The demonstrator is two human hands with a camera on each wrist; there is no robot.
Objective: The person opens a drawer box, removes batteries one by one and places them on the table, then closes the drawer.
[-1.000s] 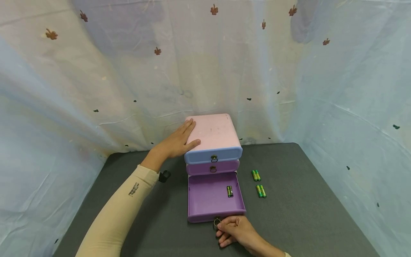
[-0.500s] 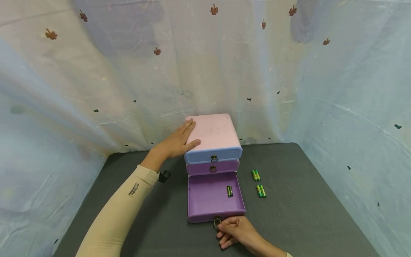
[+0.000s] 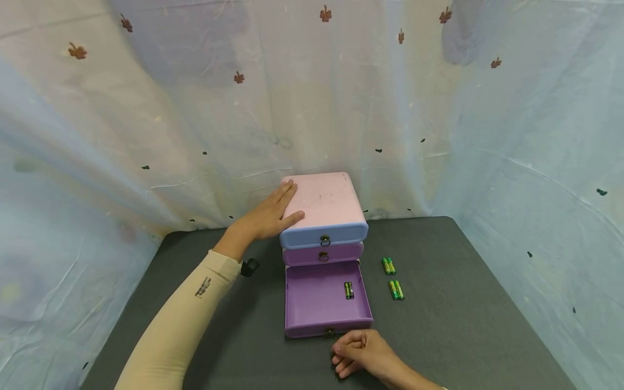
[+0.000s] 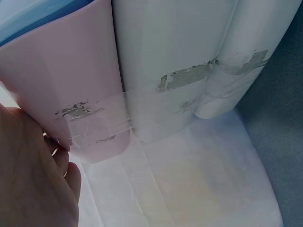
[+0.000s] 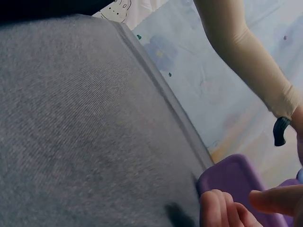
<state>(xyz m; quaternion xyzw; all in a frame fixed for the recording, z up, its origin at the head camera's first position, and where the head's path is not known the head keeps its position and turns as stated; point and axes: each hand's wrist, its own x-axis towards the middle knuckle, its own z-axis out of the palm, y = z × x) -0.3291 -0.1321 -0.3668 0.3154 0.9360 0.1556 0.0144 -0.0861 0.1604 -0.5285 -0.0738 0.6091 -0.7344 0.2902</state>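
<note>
A drawer unit with a pink top stands on the table in the head view. Its bottom purple drawer is pulled out, with a pair of batteries inside. My left hand rests flat on the left edge of the pink top, fingers spread. Just in front of the drawer's ring pull is my right hand, loosely curled and holding nothing. In the right wrist view, thumb and fingers stand apart beside the purple drawer front.
Two pairs of green batteries, a rear pair and a front pair, lie right of the unit on the dark table. The blue top drawer and purple middle drawer are closed. A patterned curtain surrounds the table.
My right hand has let go of the ring pull and shifted slightly to the right and nearer. The left hand and the drawer have not moved.
</note>
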